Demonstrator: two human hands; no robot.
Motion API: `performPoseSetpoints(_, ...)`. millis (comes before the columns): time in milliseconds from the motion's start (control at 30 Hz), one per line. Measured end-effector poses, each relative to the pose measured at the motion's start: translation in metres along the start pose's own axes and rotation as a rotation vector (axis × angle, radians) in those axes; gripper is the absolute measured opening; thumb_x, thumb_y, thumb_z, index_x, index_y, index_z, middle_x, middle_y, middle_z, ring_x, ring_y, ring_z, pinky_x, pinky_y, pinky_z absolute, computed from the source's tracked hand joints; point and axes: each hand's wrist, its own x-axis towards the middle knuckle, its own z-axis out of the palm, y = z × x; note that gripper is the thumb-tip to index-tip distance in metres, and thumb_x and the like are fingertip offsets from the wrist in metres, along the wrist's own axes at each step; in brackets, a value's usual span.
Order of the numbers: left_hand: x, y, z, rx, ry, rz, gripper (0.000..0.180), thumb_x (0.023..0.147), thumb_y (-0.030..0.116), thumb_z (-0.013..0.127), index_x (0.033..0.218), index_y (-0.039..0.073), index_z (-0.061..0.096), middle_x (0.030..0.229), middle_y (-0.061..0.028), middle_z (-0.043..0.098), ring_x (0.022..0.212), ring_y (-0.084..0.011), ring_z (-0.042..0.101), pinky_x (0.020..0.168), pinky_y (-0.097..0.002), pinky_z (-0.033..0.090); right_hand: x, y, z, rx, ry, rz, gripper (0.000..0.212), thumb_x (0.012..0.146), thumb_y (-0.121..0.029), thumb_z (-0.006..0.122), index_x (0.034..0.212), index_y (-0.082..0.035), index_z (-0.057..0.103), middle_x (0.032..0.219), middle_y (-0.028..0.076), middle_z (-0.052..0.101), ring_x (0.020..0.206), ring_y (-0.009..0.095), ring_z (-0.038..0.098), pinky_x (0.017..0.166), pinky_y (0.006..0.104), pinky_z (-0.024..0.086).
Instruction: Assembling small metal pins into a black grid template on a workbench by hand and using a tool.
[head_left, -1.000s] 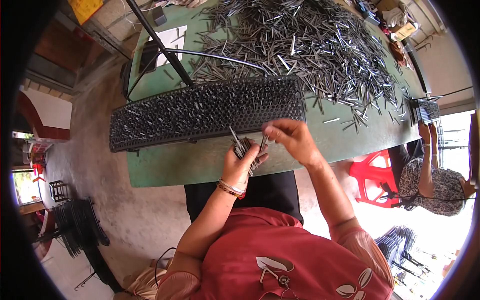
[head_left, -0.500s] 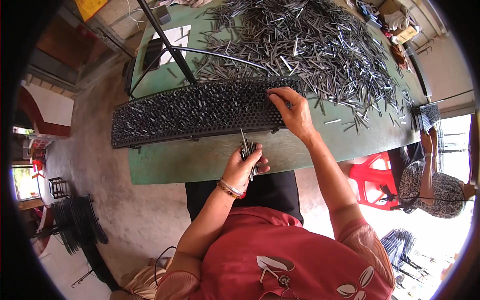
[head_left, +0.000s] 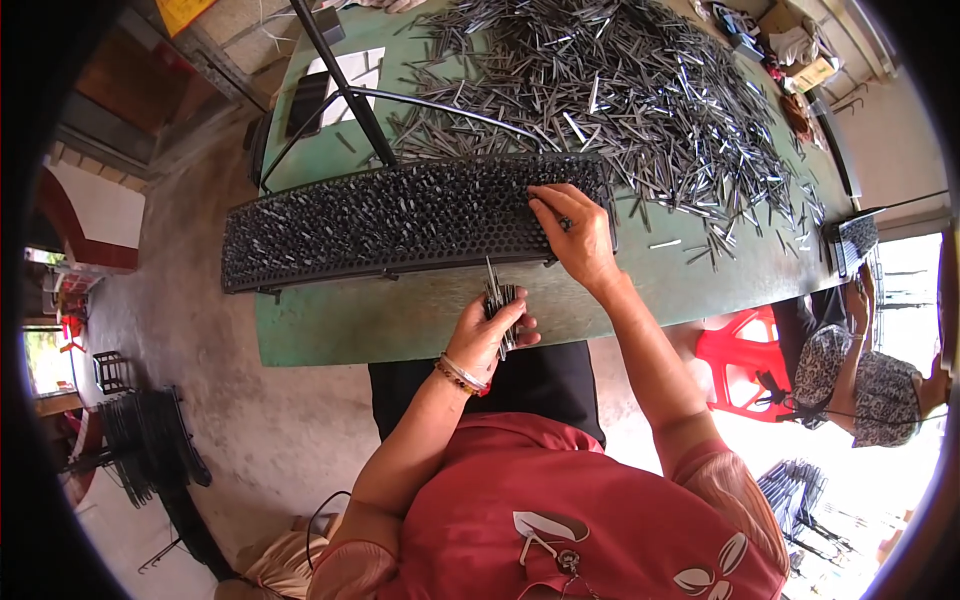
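My left hand (head_left: 483,326) is closed round a bundle of thin metal strips (head_left: 497,297), just off the table's near edge; one strip sticks up above the rest. My right hand (head_left: 582,238) reaches over the right part of a long black perforated rack (head_left: 420,247), its thumb and fingertips pinched together at the holes. Whatever lies between those fingertips is too small to make out. Strip ends fill many holes in the rack's left and middle, while the front row and a patch near my right hand show bare holes.
A big heap of loose dark strips (head_left: 640,110) covers the far side of the green table (head_left: 330,335). A black metal stand (head_left: 335,70) rises behind the rack. At the right, another person (head_left: 850,370) works near a red plastic stool (head_left: 742,365) and a second rack (head_left: 853,240).
My right hand has moved slightly left along the rack, still pinched. The left hand stays put with its bundle. At the right, the other person has shifted a little.
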Motion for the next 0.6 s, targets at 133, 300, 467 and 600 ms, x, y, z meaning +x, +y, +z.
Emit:
performPoseSetpoints(133,-0.001,0.001,-0.001,0.010,-0.015,0.004,0.018,0.091,0.010,0.058,0.107,0.002,0.057,0.084,-0.0052,0.060,0.078,-0.0153,0.061,0.067,-0.0343,0.057,0.001,-0.002,0.001,-0.068,0.027,-0.075,0.018,0.082,-0.003,0.065,0.100,0.001,0.067,0.097,0.013,0.066,0.085,0.027,0.066,0.072,0.0318,0.052)
performPoseSetpoints(300,-0.001,0.000,-0.001,0.019,-0.011,-0.001,0.018,0.091,0.010,0.058,0.107,0.002,0.057,0.084,-0.0046,0.059,0.078,-0.0150,0.061,0.067,-0.0340,0.057,-0.001,0.004,0.003,-0.085,0.036,-0.107,0.019,0.079,-0.003,0.068,0.098,0.000,0.067,0.097,0.012,0.064,0.085,0.028,0.065,0.073,0.0332,0.052)
performPoseSetpoints(467,-0.002,-0.001,0.000,0.026,-0.019,-0.001,0.019,0.092,0.010,0.057,0.109,0.002,0.057,0.084,-0.0048,0.059,0.079,-0.0152,0.061,0.067,-0.0342,0.057,-0.003,0.004,0.003,-0.160,0.008,-0.113,0.020,0.076,-0.004,0.069,0.096,0.000,0.067,0.099,0.012,0.062,0.085,0.030,0.064,0.076,0.0352,0.052)
performPoseSetpoints(600,-0.001,0.002,-0.001,0.011,-0.038,-0.007,0.020,0.092,0.013,0.057,0.110,0.002,0.057,0.084,-0.0049,0.060,0.079,-0.0156,0.061,0.068,-0.0346,0.057,-0.001,-0.006,-0.004,-0.192,0.000,-0.127,0.018,0.078,-0.005,0.069,0.095,0.000,0.067,0.099,0.011,0.062,0.082,0.026,0.064,0.073,0.0328,0.052)
